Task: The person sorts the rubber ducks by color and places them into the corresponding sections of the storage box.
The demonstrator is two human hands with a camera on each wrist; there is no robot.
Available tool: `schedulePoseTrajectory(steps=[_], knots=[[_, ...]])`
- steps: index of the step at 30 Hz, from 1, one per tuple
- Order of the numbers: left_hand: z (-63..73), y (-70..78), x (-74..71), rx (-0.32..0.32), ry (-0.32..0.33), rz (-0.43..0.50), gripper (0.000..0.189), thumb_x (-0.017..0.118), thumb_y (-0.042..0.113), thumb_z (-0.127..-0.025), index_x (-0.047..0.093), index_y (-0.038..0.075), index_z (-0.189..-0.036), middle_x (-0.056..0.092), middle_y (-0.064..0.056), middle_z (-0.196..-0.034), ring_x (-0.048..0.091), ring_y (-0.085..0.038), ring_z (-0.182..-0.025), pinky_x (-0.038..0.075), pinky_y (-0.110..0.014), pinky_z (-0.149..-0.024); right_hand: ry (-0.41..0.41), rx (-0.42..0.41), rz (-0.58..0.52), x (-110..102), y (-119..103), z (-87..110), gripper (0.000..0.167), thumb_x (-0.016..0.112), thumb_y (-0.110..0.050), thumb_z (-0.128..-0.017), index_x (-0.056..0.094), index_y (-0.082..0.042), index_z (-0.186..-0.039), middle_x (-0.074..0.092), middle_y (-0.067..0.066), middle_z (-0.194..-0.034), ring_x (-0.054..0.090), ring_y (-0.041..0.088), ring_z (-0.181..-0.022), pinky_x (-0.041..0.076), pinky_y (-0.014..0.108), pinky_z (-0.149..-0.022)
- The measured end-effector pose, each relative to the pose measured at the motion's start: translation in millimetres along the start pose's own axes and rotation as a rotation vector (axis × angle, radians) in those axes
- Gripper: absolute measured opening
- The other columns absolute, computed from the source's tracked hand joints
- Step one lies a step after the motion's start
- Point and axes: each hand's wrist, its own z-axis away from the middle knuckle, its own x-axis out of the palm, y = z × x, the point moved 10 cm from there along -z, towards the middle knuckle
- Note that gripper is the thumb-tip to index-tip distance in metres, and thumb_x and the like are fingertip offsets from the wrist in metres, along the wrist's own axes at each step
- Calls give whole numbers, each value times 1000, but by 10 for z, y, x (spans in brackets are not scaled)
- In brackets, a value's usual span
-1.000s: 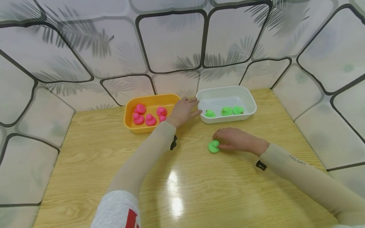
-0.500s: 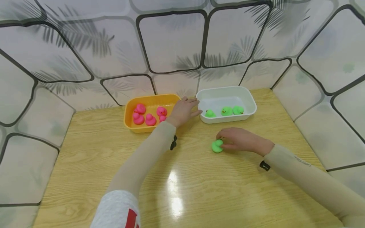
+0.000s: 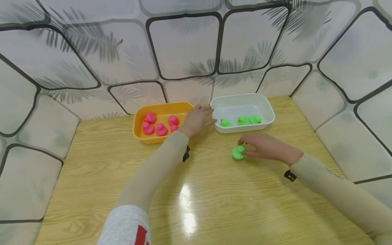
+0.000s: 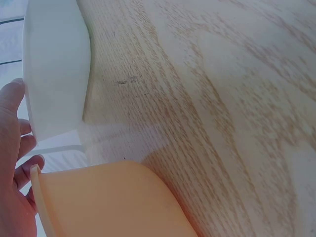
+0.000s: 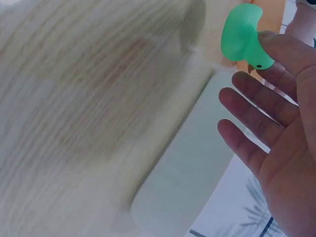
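My right hand (image 3: pixel 269 146) pinches a green rubber duck (image 3: pixel 238 152) between thumb and forefinger, in front of the white tub (image 3: pixel 229 107). In the right wrist view the duck (image 5: pixel 239 34) hangs over the wooden table while the other fingers are spread, holding nothing. Three green ducks (image 3: pixel 243 120) lie along the near side of the white tub. My left hand (image 3: pixel 197 120) lies across the gap between the tubs, fingers extended, fingertips at the white tub's rim. Its wrist overlaps the yellow-orange tub (image 3: pixel 166 109), which holds several pink ducks (image 3: pixel 161 129) and is partly hidden by it.
Both tubs stand at the back of the wood-grain table (image 3: pixel 101 177), close to a patterned fabric wall (image 3: pixel 183 44). More fabric rises on the left and right sides. A bright light reflection (image 3: pixel 186 204) shows on the table between the arms.
My right hand has moved right and slightly away from me, carrying the green duck nearer the white tub. The left hand and both tubs have stayed in place.
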Motion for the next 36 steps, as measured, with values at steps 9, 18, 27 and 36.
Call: schedulePoseTrajectory(steps=[9, 18, 27, 36], knots=[[5, 0, 5, 6, 9, -1, 61, 54, 49, -107, 53, 9, -153, 50, -8, -158, 48, -33, -135, 40, -44, -115, 15, 8, 17, -124, 72, 29, 21, 78, -14, -94, 70, -9, -112, 71, -1, -105, 69, 21, -96, 56, 42, -85], [6, 10, 3, 7, 5, 1, 61, 55, 49, -107, 53, 9, -152, 50, -8, -158, 50, -32, -132, 42, -43, -112, 51, 5, 51, -296, 126, 27, 24, 80, -13, -92, 71, -5, -112, 73, 3, -107, 70, 26, -98, 56, 45, -86], [15, 7, -7, 7, 16, 11, 60, 56, 48, -107, 54, 9, -152, 51, -8, -158, 51, -31, -128, 44, -43, -109, 58, 41, 71, -458, 179, -2, 25, 80, -13, -92, 71, -3, -113, 73, 6, -107, 70, 29, -97, 55, 47, -85], [16, 14, -11, 5, 18, 5, 60, 56, 48, -107, 54, 9, -152, 51, -8, -157, 51, -31, -125, 45, -41, -106, 81, 72, 66, -634, 266, -46, 23, 79, -15, -93, 70, -5, -112, 73, 6, -109, 70, 28, -99, 56, 46, -87]])
